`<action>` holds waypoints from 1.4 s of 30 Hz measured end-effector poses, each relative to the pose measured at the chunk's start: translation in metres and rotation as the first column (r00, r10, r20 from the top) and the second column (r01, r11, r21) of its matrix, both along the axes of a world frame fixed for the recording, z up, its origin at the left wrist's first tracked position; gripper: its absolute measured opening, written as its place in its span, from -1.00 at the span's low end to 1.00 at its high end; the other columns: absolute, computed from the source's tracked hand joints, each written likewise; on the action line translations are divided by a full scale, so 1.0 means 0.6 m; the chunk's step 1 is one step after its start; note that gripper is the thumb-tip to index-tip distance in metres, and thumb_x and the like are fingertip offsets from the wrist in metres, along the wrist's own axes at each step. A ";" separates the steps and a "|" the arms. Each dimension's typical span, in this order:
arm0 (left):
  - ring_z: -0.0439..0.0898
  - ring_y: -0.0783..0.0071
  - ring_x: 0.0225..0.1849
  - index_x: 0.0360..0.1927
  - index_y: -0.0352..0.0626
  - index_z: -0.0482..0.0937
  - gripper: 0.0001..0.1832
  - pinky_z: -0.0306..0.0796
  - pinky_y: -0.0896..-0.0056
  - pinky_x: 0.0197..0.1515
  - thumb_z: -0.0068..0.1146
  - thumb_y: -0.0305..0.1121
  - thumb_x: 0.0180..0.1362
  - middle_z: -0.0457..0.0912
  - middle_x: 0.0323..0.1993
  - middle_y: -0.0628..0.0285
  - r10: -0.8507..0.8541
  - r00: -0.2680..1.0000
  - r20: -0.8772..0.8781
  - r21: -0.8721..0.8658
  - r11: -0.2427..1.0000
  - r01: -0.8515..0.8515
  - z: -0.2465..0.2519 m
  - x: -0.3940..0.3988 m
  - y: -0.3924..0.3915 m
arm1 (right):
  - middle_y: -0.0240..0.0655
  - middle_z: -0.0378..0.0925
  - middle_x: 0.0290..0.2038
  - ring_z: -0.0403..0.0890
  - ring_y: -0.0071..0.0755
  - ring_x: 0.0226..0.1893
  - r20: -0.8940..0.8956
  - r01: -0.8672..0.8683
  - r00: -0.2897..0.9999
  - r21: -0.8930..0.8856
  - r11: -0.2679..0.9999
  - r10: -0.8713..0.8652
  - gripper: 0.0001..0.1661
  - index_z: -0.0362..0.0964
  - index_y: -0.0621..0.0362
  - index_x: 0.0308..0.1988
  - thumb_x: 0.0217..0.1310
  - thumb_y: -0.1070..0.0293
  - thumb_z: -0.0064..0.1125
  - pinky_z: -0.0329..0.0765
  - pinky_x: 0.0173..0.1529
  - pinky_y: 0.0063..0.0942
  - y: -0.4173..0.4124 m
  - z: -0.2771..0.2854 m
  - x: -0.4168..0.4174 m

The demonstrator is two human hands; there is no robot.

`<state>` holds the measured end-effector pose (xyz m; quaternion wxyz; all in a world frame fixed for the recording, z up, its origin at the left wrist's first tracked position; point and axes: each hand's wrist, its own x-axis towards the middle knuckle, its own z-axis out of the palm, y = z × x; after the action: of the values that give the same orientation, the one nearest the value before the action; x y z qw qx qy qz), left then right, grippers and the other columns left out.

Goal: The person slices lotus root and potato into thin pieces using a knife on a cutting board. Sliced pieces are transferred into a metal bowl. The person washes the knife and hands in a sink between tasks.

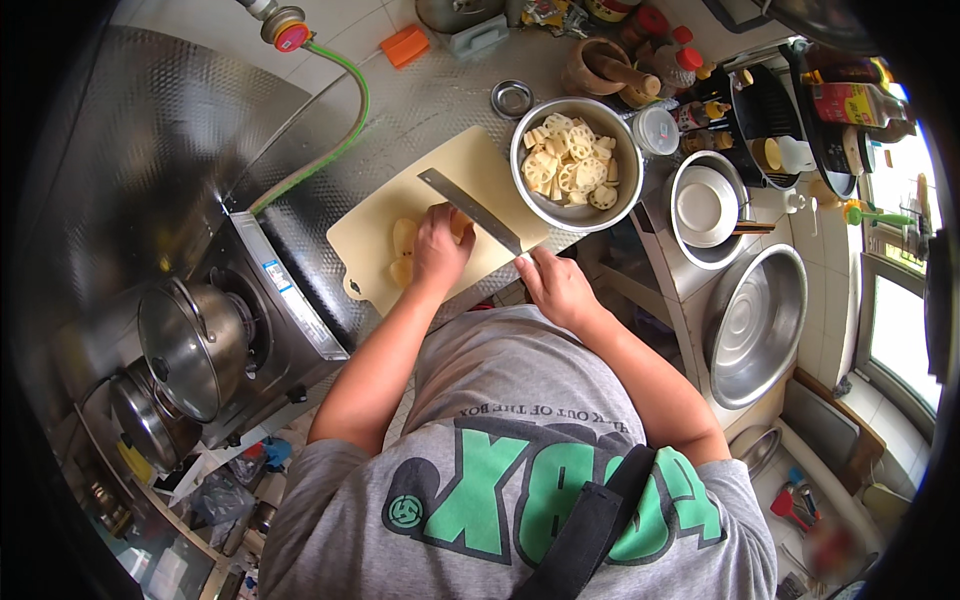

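Observation:
On a cream plastic cutting board [420,180], my left hand [441,251] presses on a piece of peeled potato [460,223], mostly hidden by the fingers. My right hand [553,285] grips the handle of a cleaver [472,210], whose long blade lies across the board just right of my left fingers. Several pale yellow potato pieces [403,238] rest on the board left of my left hand. Beyond the board's right end stands a steel bowl [525,196] of sliced lotus root [577,161].
A gas stove [281,300] with a lidded steel pot [191,349] stands at left. At right are a steel basin [795,322] and a smaller basin [682,236] with a white bowl [705,206]. Behind the steel bowl sit a wooden mortar [581,71], a small metal dish [512,99] and bottles.

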<state>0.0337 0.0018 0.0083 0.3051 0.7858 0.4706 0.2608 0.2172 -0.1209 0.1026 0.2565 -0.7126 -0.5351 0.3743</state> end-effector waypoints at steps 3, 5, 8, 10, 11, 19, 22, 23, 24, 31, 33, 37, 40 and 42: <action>0.67 -0.10 -0.26 -0.04 -0.27 0.53 -0.72 0.56 -0.05 -0.12 0.25 -0.48 0.18 0.69 -0.28 -0.06 0.099 0.981 0.164 -0.231 0.971 -0.059 -0.006 -0.001 0.003 | 0.16 0.55 -0.52 0.63 0.35 -0.41 -0.011 0.024 1.000 -0.071 0.997 -0.025 -0.56 0.39 0.29 -0.30 0.52 0.10 0.10 0.52 -0.31 0.10 -0.004 0.011 0.007; 0.70 -0.08 -0.31 -0.13 -0.28 0.57 -0.80 0.57 -0.02 -0.17 0.25 -0.47 0.20 0.71 -0.33 -0.05 0.093 0.985 0.145 -0.248 0.967 -0.055 -0.011 -0.007 0.008 | 0.17 0.56 -0.50 0.63 0.36 -0.39 -0.037 0.051 0.998 -0.073 0.996 -0.054 -0.56 0.40 0.29 -0.28 0.52 0.10 0.09 0.52 -0.29 0.10 -0.005 0.015 0.008; 0.74 -0.06 -0.32 -0.25 -0.29 0.62 -0.89 0.58 0.00 -0.19 0.22 -0.45 0.23 0.73 -0.35 -0.06 0.092 0.993 0.070 -0.214 0.974 -0.075 -0.021 -0.015 0.017 | 0.17 0.56 -0.48 0.63 0.36 -0.36 -0.034 0.062 0.997 -0.077 0.995 -0.065 -0.56 0.41 0.30 -0.26 0.53 0.08 0.08 0.52 -0.28 0.09 -0.007 0.017 0.010; 0.75 -0.05 -0.30 -0.30 -0.29 0.65 -0.87 0.58 0.00 -0.19 0.20 -0.42 0.26 0.74 -0.36 -0.07 0.104 0.994 0.020 -0.226 0.969 -0.097 -0.022 -0.018 0.019 | 0.18 0.57 -0.46 0.63 0.37 -0.35 -0.035 0.068 0.997 -0.106 0.992 -0.072 -0.55 0.41 0.30 -0.25 0.53 0.07 0.07 0.52 -0.27 0.10 -0.008 0.021 0.012; 0.75 -0.05 -0.30 -0.31 -0.29 0.67 -0.85 0.58 0.01 -0.19 0.19 -0.41 0.27 0.74 -0.37 -0.07 0.114 0.993 0.005 -0.260 0.960 -0.109 -0.022 -0.019 0.020 | 0.18 0.57 -0.45 0.64 0.37 -0.34 -0.035 0.071 0.996 -0.121 0.990 -0.076 -0.55 0.42 0.30 -0.25 0.54 0.07 0.07 0.52 -0.26 0.10 -0.009 0.022 0.012; 0.77 0.08 -0.28 -0.15 -0.30 0.69 -0.72 0.58 0.16 -0.15 0.27 -0.26 0.27 0.77 -0.33 -0.03 0.143 0.984 -0.105 -0.374 0.911 -0.173 -0.004 -0.015 0.027 | 0.21 0.58 -0.43 0.63 0.39 -0.29 -0.033 0.066 0.997 -0.118 0.991 -0.071 -0.49 0.42 0.32 -0.26 0.55 0.02 0.04 0.53 -0.22 0.11 -0.017 0.014 0.014; 0.77 0.04 -0.25 -0.08 -0.29 0.66 -0.66 0.59 0.11 -0.13 0.30 -0.21 0.23 0.78 -0.29 -0.04 0.094 0.984 -0.151 -0.337 0.931 -0.141 0.002 -0.009 0.023 | 0.21 0.57 -0.43 0.63 0.39 -0.29 -0.048 0.069 0.996 -0.138 0.988 -0.076 -0.47 0.42 0.32 -0.27 0.55 0.01 0.03 0.53 -0.22 0.10 -0.019 0.010 0.013; 0.76 -0.01 -0.24 -0.06 -0.29 0.65 -0.64 0.60 0.08 -0.12 0.30 -0.21 0.22 0.77 -0.29 -0.05 0.083 0.982 -0.170 -0.315 0.940 -0.134 -0.006 -0.009 0.024 | 0.21 0.57 -0.43 0.63 0.40 -0.29 -0.054 0.069 0.996 -0.148 0.987 -0.078 -0.46 0.43 0.33 -0.28 0.56 0.00 0.02 0.53 -0.22 0.10 -0.019 0.008 0.012; 0.76 -0.06 -0.23 -0.04 -0.29 0.64 -0.62 0.60 0.04 -0.12 0.30 -0.21 0.20 0.77 -0.28 -0.06 0.069 0.980 -0.188 -0.295 0.948 -0.123 -0.006 -0.007 0.025 | 0.21 0.57 -0.44 0.63 0.40 -0.29 -0.055 0.078 0.995 -0.150 0.986 -0.087 -0.45 0.43 0.33 -0.29 0.56 0.00 0.02 0.53 -0.22 0.09 -0.020 0.003 0.011; 0.76 0.16 -0.28 0.03 -0.31 0.60 -0.58 0.59 0.16 -0.18 0.33 -0.25 0.19 0.76 -0.31 0.01 0.166 0.982 -0.090 -0.521 0.832 -0.189 0.001 -0.004 0.025 | 0.25 0.57 -0.41 0.64 0.40 -0.24 -0.098 0.099 0.988 -0.189 0.977 -0.119 -0.40 0.44 0.36 -0.32 0.56 -0.04 0.01 0.54 -0.16 0.06 -0.014 -0.033 0.004; 0.75 0.21 -0.31 0.03 -0.32 0.60 -0.59 0.58 0.20 -0.21 0.33 -0.27 0.20 0.76 -0.35 0.05 0.193 0.981 -0.014 -0.565 0.808 -0.167 -0.029 -0.014 0.024 | 0.26 0.58 -0.39 0.63 0.41 -0.20 -0.117 0.087 0.987 -0.203 0.975 -0.113 -0.40 0.44 0.36 -0.31 0.57 -0.04 -0.01 0.54 -0.13 0.07 -0.013 -0.046 0.003; 0.74 0.28 -0.35 0.03 -0.37 0.59 -0.60 0.57 0.24 -0.24 0.34 -0.30 0.22 0.75 -0.38 0.08 0.241 0.969 0.056 -0.581 0.797 -0.165 -0.058 -0.021 0.018 | 0.27 0.60 -0.33 0.63 0.43 -0.15 -0.126 0.051 0.988 -0.262 0.964 -0.086 -0.41 0.44 0.35 -0.23 0.59 -0.04 -0.08 0.53 -0.08 0.12 -0.015 -0.062 0.004; 0.73 0.30 -0.35 0.00 -0.38 0.58 -0.63 0.58 0.24 -0.24 0.35 -0.33 0.23 0.74 -0.38 0.09 0.280 0.954 0.111 -0.631 0.761 -0.150 -0.066 -0.022 0.018 | 0.28 0.61 -0.28 0.62 0.45 -0.13 -0.129 0.037 0.989 -0.293 0.955 -0.078 -0.41 0.43 0.33 -0.17 0.61 -0.05 -0.13 0.53 -0.05 0.15 -0.017 -0.066 0.005; 0.73 0.31 -0.35 -0.02 -0.38 0.59 -0.64 0.59 0.25 -0.23 0.36 -0.35 0.22 0.74 -0.37 0.09 0.314 0.937 0.149 -0.686 0.716 -0.131 -0.068 -0.021 0.016 | 0.29 0.61 -0.26 0.61 0.46 -0.11 -0.121 0.034 0.990 -0.308 0.951 -0.075 -0.41 0.42 0.33 -0.16 0.62 -0.06 -0.16 0.52 -0.03 0.17 -0.018 -0.071 0.007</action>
<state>0.0214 0.0116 -0.0322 0.5890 0.5214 0.5809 0.2095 0.2213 -0.1315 0.0598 0.1883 -0.7320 -0.4330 0.4911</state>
